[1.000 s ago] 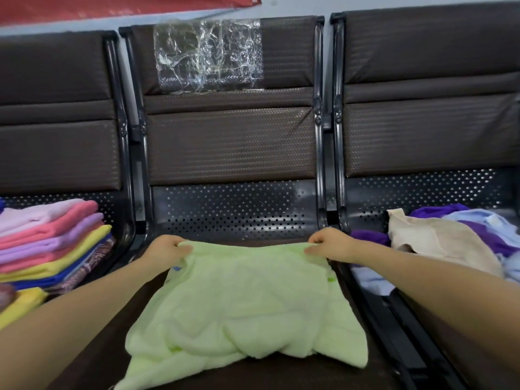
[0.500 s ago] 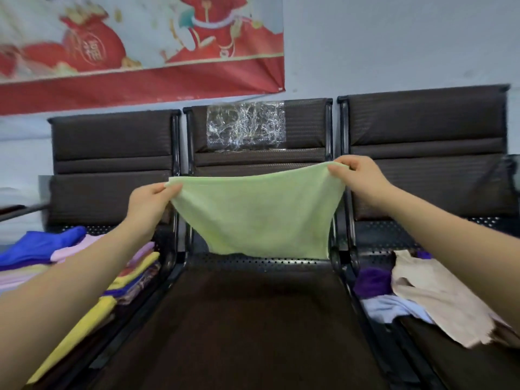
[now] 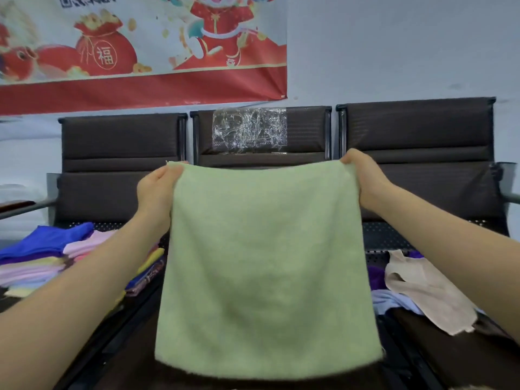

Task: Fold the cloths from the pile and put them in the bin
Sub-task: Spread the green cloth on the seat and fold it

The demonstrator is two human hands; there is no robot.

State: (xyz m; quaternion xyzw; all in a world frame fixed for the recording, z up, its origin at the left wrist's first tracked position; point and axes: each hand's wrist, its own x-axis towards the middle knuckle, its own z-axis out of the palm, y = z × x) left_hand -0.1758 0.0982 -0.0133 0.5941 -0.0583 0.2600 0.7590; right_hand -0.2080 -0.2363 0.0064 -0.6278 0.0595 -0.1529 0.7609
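Note:
A light green cloth (image 3: 264, 263) hangs flat and spread out in front of me, above the middle seat. My left hand (image 3: 157, 192) pinches its top left corner. My right hand (image 3: 363, 178) pinches its top right corner. The cloth's lower edge hangs just above the dark seat. A pile of unfolded cloths (image 3: 416, 288), beige, purple and pale blue, lies on the right seat. A stack of folded cloths (image 3: 50, 257) in blue, pink, yellow and purple sits on the left seat. No bin is in view.
A row of three dark brown chairs (image 3: 416, 128) with metal frames stands against the wall. Clear plastic wrap (image 3: 249, 130) is stuck to the middle backrest. A red and white banner (image 3: 140, 52) hangs on the wall above.
The green cloth went from lying on the middle seat to being lifted by its two far corners. It now hangs full length and flat, and my view has tilted up.

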